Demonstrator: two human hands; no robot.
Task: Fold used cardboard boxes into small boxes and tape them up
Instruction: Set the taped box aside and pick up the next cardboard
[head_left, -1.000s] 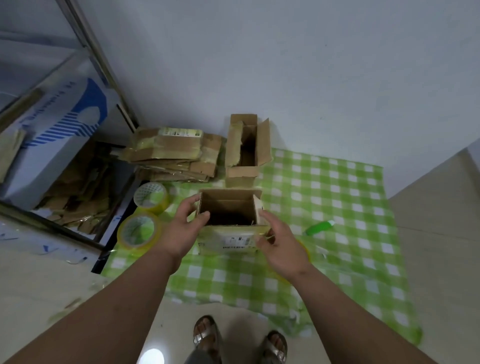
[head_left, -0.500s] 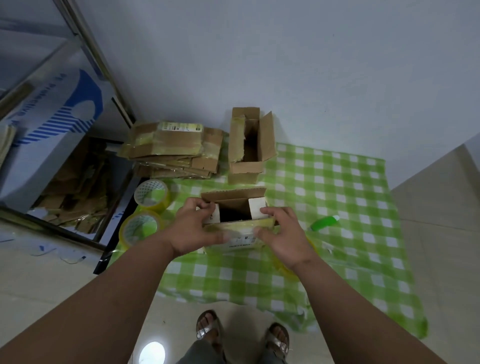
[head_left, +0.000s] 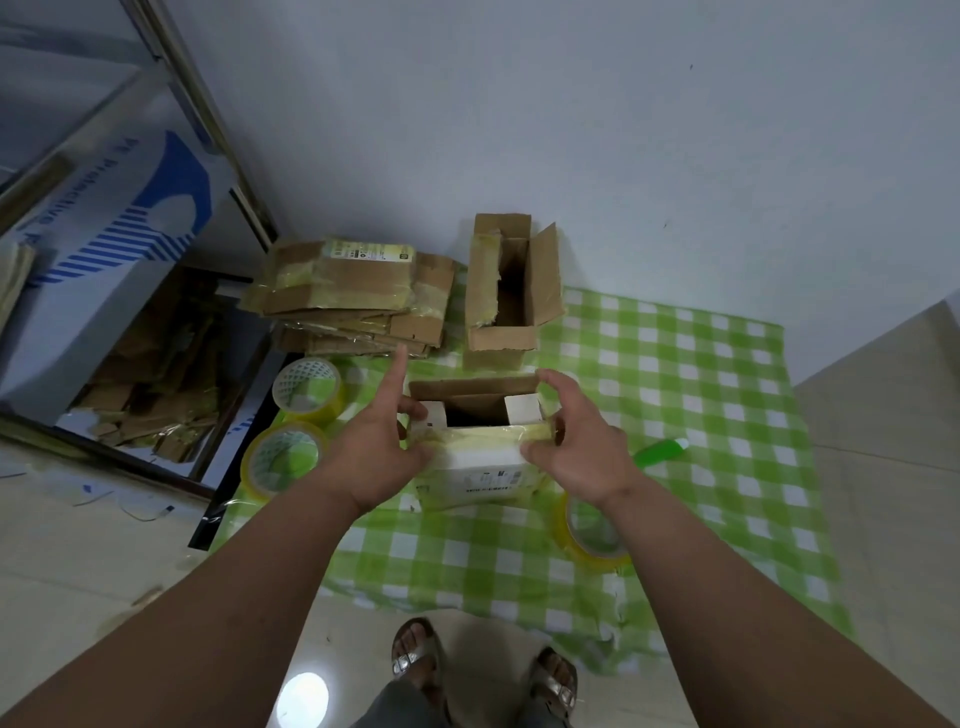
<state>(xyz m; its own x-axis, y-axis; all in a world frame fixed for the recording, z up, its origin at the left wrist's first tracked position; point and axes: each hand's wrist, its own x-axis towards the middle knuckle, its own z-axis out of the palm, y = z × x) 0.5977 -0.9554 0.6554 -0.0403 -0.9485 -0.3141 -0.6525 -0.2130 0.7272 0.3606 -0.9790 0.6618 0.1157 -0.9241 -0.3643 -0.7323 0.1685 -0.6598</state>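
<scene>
A small cardboard box (head_left: 480, 467) with a white label stands on the green checked cloth (head_left: 675, 374). Its two side flaps are folded inward, and the far flap stands up. My left hand (head_left: 376, 452) grips the box's left side. Its thumb lies on the taped near flap, its curled fingers rest on the left flap, and its index finger points up. My right hand (head_left: 576, 441) spans the right side, with the thumb on the near flap and arched fingers reaching the far flap.
A second open box (head_left: 511, 296) stands against the wall beside a stack of flattened cardboard (head_left: 353, 296). Two tape rolls (head_left: 309, 387) (head_left: 283, 460) lie at the left, and a third tape roll (head_left: 592, 530) under my right wrist. A green tool (head_left: 660, 452) lies to the right. My sandalled feet are below.
Both hands came in from the box's sides and folded the two side flaps inward. My left index finger has lifted, and my right fingers have risen toward the far flap.
</scene>
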